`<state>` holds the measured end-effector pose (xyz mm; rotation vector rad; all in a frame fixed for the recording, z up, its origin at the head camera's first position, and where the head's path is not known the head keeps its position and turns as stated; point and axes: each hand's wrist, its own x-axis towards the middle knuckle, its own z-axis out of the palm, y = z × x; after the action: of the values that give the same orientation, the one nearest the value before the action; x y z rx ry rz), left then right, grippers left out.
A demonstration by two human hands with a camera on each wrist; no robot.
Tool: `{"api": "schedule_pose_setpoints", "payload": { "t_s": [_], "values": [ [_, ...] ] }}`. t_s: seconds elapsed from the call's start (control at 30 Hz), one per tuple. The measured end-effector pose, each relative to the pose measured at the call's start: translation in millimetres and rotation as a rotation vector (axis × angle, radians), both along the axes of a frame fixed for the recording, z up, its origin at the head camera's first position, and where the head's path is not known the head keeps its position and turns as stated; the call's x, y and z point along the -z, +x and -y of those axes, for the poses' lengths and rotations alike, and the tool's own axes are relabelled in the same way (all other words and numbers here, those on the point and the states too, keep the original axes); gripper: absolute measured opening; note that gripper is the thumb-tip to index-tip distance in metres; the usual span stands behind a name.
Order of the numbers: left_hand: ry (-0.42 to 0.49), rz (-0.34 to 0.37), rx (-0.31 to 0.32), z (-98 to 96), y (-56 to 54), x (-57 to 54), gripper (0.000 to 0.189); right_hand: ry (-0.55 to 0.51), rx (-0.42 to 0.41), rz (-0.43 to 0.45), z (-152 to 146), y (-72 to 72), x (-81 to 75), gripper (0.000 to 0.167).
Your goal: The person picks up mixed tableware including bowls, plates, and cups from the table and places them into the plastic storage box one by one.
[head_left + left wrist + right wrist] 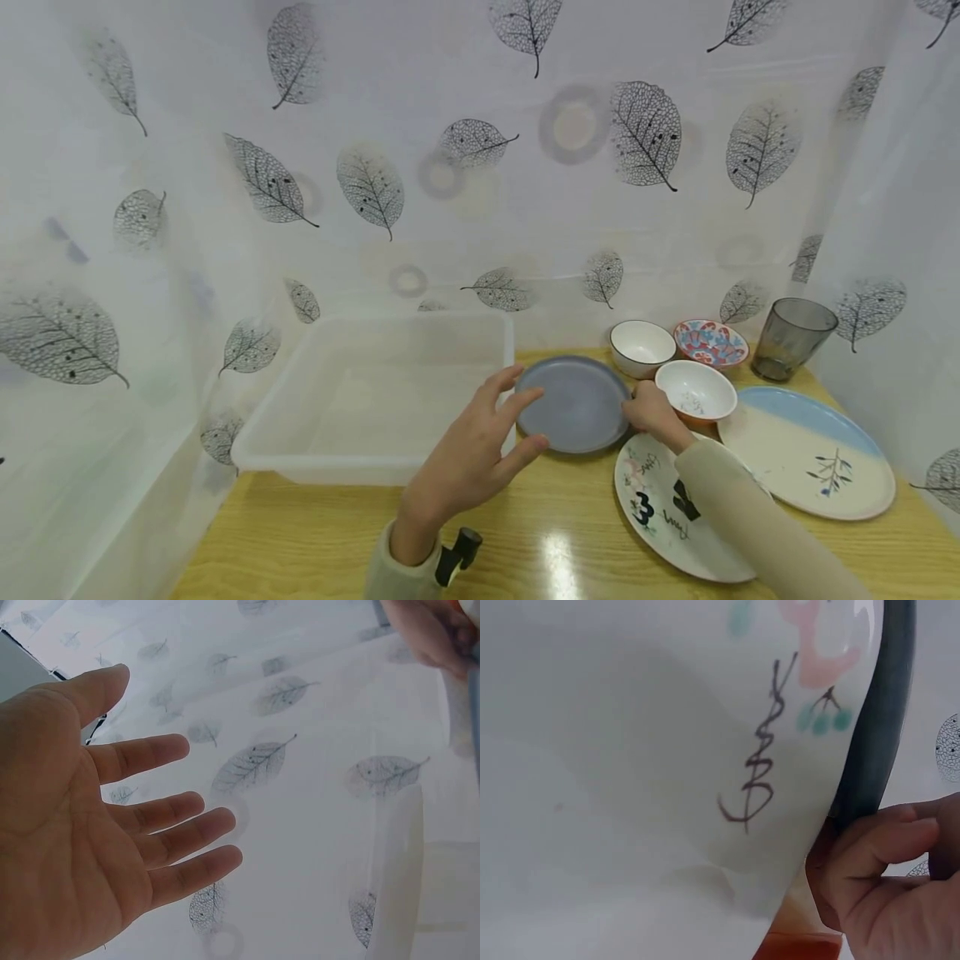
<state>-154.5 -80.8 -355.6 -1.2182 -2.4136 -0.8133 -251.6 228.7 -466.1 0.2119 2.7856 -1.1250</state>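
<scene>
A round grey plate [573,404] lies on the wooden table, right of the white plastic bin [277,457]. My right hand [656,414] pinches the plate's right rim, fingers curled; the right wrist view shows the same hand [896,877] at the dark edge. My left hand [474,450] hovers left of the plate, near the bin's right side, with fingers spread and nothing in them. Its bare palm [75,832] faces the left wrist camera. Under my right forearm sits a white plate with lettering [667,533], partly hidden by the sleeve.
Behind my right hand stand a white bowl [642,343], a red-and-blue patterned bowl [711,342] and an orange-sided bowl [693,392]. A grey tinted glass [793,337] stands at the far right, behind a blue-and-cream oval plate [795,458]. Leaf-print sheeting surrounds the table.
</scene>
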Motion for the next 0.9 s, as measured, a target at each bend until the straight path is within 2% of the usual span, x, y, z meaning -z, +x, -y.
{"api": "schedule_pose_setpoints", "payload": {
  "t_s": [0.3,0.43,0.73,0.9],
  "values": [
    [-0.006,0.007,-0.006,2.6,-0.6,0.8,0.054,-0.046,-0.027,0.022,6.4,6.9,-14.2,0.029],
    [-0.006,0.011,-0.014,3.9,-1.3,0.5,0.052,-0.153,-0.021,0.03,11.9,11.2,-19.5,0.026],
    [0.007,0.032,-0.01,6.5,-1.6,0.1,0.052,-0.418,-0.004,0.026,18.7,19.7,-26.7,0.037],
    [0.027,0.051,0.0,7.5,-0.5,-0.4,0.051,-0.553,0.037,0.07,21.7,23.4,-27.2,0.044]
  ]
}}
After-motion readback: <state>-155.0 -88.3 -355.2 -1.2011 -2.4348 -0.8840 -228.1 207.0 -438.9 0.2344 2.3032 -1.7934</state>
